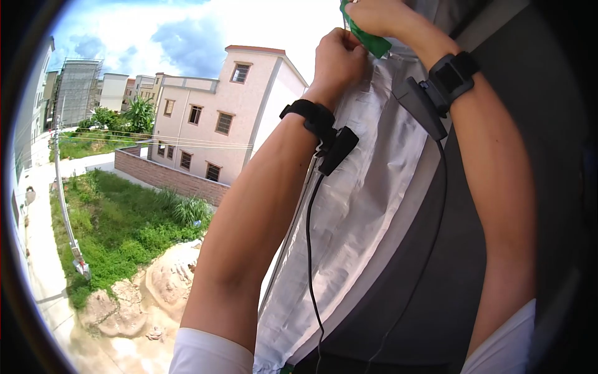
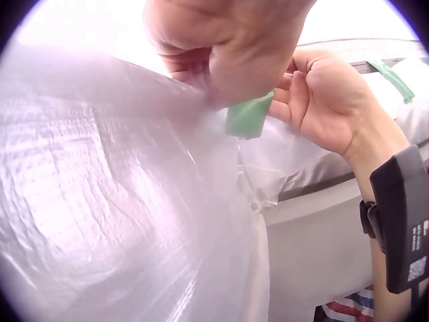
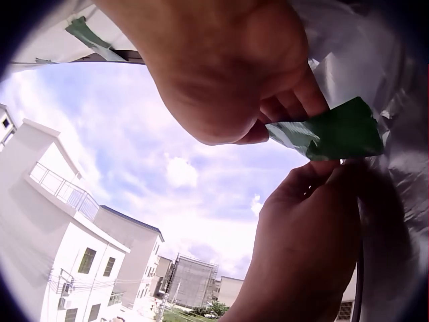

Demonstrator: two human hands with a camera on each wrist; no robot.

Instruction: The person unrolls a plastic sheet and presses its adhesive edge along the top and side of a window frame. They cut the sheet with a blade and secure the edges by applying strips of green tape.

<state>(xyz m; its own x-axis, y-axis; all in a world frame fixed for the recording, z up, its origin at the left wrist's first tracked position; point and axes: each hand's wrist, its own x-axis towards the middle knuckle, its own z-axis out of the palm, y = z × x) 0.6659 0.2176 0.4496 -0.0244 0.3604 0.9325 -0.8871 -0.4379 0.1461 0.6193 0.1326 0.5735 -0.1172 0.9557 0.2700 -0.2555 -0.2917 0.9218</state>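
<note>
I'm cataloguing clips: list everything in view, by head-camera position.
Green tape: at least two strips, green, one at top
Silvery sheet: one, silver, centre
Dark surface: one, grey, right
Buildings: several, mostly pale, left
Brick wall: one, brownish, left
Grass patches: several, green, left
Mounds: several, sandy, lower left
Pole: one, grey, left
Striped cloth: one, red-white-blue, left wrist view
Cables: two, black, centre
Wrist devices: two, black, upper centre
Sleeves: two, white, bottom
Left hand and right hand: two, bare, top

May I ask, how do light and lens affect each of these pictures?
Head view: sky partly burnt to white, silvery sheet glinting, picture border rounded and dark. Left wrist view: pale haze over the sheet, soft blur just below the left hand. Right wrist view: right hand shaded against bright sky.
</note>
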